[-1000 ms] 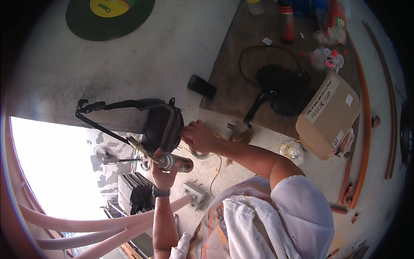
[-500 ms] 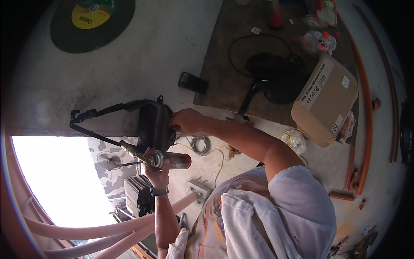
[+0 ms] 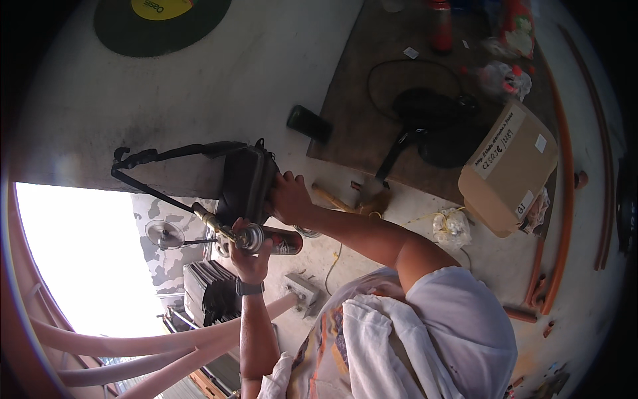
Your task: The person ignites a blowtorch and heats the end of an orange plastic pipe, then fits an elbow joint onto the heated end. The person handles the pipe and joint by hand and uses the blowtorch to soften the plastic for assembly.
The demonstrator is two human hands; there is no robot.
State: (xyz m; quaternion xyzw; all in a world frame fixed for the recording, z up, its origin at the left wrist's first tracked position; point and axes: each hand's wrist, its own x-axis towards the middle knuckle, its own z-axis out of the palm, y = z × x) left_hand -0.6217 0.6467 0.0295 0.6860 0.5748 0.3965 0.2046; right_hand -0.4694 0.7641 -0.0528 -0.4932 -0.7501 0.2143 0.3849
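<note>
My left hand [image 3: 251, 265], with a dark watch on its wrist, is closed around a gas torch; its canister [image 3: 282, 241] lies sideways and its metal nozzle [image 3: 207, 216] points up and left. No flame can be made out. Just beyond it is a black bag [image 3: 247, 179], whose strap [image 3: 176, 153] loops out to the left at the edge of the grey surface. At the bag's right side my right hand [image 3: 291, 199] grips it, thumb against the bag and fingers bent; the exact spot it pinches is partly hidden.
A dark green block-like object [image 3: 309, 124] lies past the bag. On the brown board [image 3: 345, 100] are a cardboard box [image 3: 512, 169], a black bag-like item [image 3: 442, 123] and a red bottle [image 3: 440, 30]. A green disc [image 3: 159, 33] stands far left; pinkish pipes [image 3: 153, 342] cross lower left.
The view has shifted a little, moving most things slightly right. My right hand's fingers have spread up along the bag's side. My left hand keeps hold of the gas torch.
</note>
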